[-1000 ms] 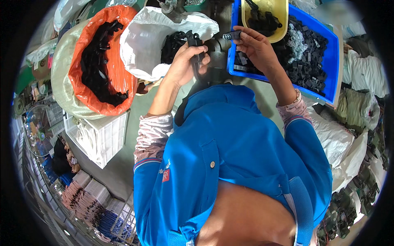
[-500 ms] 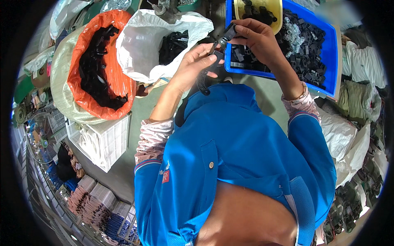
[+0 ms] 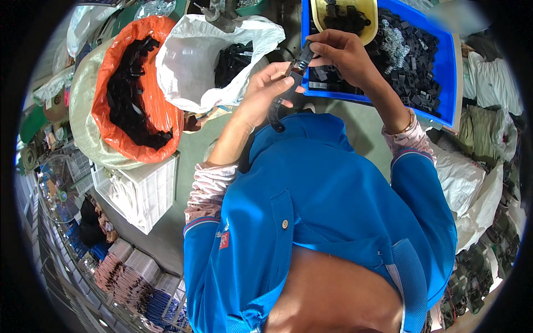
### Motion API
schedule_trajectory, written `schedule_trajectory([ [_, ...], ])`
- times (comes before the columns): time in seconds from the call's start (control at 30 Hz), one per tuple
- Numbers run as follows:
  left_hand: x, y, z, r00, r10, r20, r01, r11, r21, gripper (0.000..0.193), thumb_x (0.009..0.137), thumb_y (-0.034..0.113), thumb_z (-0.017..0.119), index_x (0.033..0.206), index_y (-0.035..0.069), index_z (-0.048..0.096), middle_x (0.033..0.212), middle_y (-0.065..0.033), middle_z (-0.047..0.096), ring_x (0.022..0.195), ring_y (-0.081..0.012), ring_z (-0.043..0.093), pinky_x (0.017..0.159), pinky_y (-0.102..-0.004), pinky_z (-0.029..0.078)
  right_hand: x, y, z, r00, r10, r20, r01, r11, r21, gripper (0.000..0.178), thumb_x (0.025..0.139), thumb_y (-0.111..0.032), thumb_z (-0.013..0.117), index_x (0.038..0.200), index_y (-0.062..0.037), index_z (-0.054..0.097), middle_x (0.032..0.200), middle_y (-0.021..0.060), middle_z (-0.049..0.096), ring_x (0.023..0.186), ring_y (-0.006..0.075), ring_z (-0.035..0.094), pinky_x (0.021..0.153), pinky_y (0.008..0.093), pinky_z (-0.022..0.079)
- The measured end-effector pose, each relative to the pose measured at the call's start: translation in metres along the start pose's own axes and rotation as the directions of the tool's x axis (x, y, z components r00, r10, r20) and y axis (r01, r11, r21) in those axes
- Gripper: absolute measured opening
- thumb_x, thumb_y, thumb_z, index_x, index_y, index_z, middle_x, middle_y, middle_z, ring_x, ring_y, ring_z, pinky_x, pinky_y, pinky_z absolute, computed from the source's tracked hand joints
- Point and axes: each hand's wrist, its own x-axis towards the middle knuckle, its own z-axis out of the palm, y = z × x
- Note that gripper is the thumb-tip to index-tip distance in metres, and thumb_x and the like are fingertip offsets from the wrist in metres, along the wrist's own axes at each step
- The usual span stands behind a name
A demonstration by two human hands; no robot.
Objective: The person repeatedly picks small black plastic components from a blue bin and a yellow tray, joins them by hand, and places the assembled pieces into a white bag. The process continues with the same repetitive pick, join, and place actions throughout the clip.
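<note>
Both hands meet above my chest on one black strap (image 3: pixel 284 91) with a buckle part at its top. My left hand (image 3: pixel 265 93) grips the strap's lower length, whose tail curls down under my palm. My right hand (image 3: pixel 340 51) pinches the upper end near the buckle. Just behind the hands is a blue tray (image 3: pixel 444 66) full of small black plastic parts, with a yellow bowl (image 3: pixel 371 22) of black pieces at its far side.
A white bag (image 3: pixel 194 61) of black pieces stands left of the hands, and an orange-lined sack (image 3: pixel 166 119) of black straps is further left. A white slatted crate (image 3: pixel 152 194) sits below it. Folded cloth and white bags (image 3: pixel 463 177) lie at right.
Both hands have come down and toward my chest from the tray edge, bringing the strap closer. The strap now hangs more upright between them.
</note>
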Motion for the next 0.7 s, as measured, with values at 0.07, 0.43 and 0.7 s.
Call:
schedule_trajectory([
  [0.07,0.0,-0.003,0.001,1.0,-0.002,-0.011,0.002,1.0,0.002,0.033,0.095,0.013,0.059,0.127,0.005,0.054,0.115,-0.0086,0.065,0.092,-0.0185,0.069,0.061,-0.0279,0.054,-0.003,-0.003,0.0,1.0,0.006,0.001,-0.006,0.999,-0.039,0.034,0.092,-0.016,0.067,0.116,0.0079,0.062,0.1,0.0139,0.065,0.084,0.0202,0.069,0.078,0.0295,0.059],
  [0.43,0.008,-0.001,0.007,1.0,0.013,-0.015,-0.014,0.999,-0.04,0.031,0.096,0.013,0.058,0.124,0.001,0.054,0.117,-0.0122,0.065,0.091,-0.0213,0.069,0.058,-0.0263,0.054,-0.005,0.009,0.003,0.997,0.074,-0.006,-0.072,0.991,0.114,0.027,0.095,-0.012,0.063,0.114,0.0076,0.061,0.098,0.0088,0.064,0.086,0.017,0.067,0.08,0.0296,0.059],
  [0.7,0.015,-0.007,0.004,1.0,0.0,-0.016,-0.001,0.998,-0.063,0.029,0.096,0.013,0.058,0.121,0.0,0.051,0.114,-0.014,0.066,0.089,-0.0215,0.069,0.054,-0.0273,0.052,-0.007,0.012,0.007,0.998,0.036,-0.057,-0.031,0.997,0.075,0.027,0.09,-0.01,0.067,0.11,0.0076,0.06,0.099,0.0119,0.065,0.092,0.0173,0.065,0.081,0.031,0.058],
])
